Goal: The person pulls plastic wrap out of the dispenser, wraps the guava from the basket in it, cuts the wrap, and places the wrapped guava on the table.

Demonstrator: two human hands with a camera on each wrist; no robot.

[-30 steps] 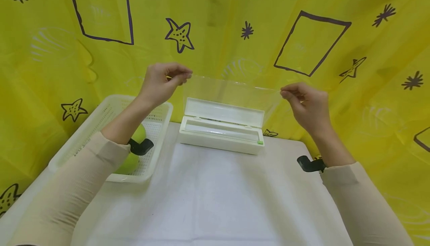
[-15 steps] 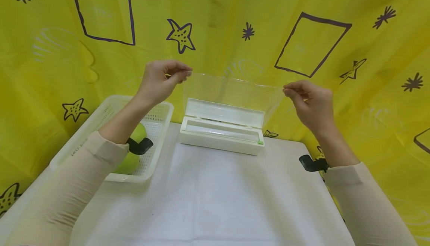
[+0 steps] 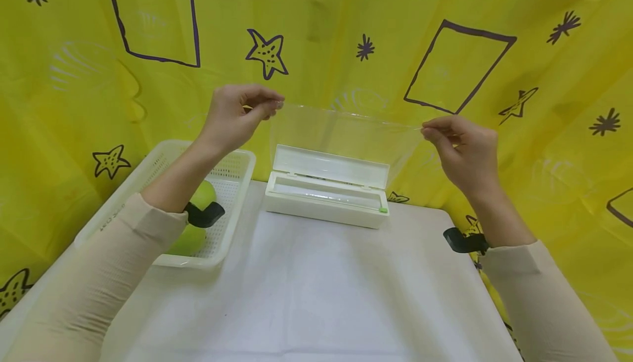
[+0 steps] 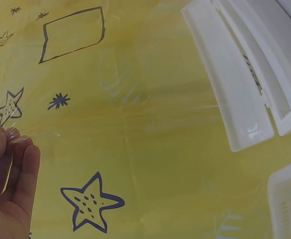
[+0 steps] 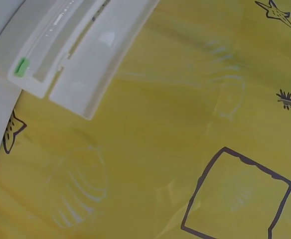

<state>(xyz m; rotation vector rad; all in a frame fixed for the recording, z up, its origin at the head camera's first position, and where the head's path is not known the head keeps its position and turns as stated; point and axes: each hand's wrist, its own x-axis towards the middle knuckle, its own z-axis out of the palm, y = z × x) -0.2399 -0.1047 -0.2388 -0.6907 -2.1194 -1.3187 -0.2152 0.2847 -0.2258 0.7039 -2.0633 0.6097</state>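
A sheet of clear plastic wrap [image 3: 346, 131] is stretched between my two hands, above and behind a long white dispenser box [image 3: 326, 215]. My left hand [image 3: 234, 115] pinches the wrap's left corner between thumb and fingers; in the left wrist view the film bunches at those fingertips [image 4: 12, 134]. At the right corner, my right hand [image 3: 465, 153] pinches the film's edge; this hand is outside the right wrist view. The box's lid [image 3: 330, 165] stands raised at the back, and the roll [image 3: 321, 194] shows through the top opening. A small green piece [image 3: 383, 209] sits at the box's right end.
On the left of the white-covered table [image 3: 316, 285] stands a white plastic basket [image 3: 242, 186], partly behind my left forearm. Round yellow-green fruits [image 3: 190, 240] lie in it. A yellow patterned curtain [image 3: 316, 21] hangs right behind the table.
Both hands have risen slightly, the right one also moving outward to the right. The wrap between them is lifted higher and pulled wider. The box and basket stay put.
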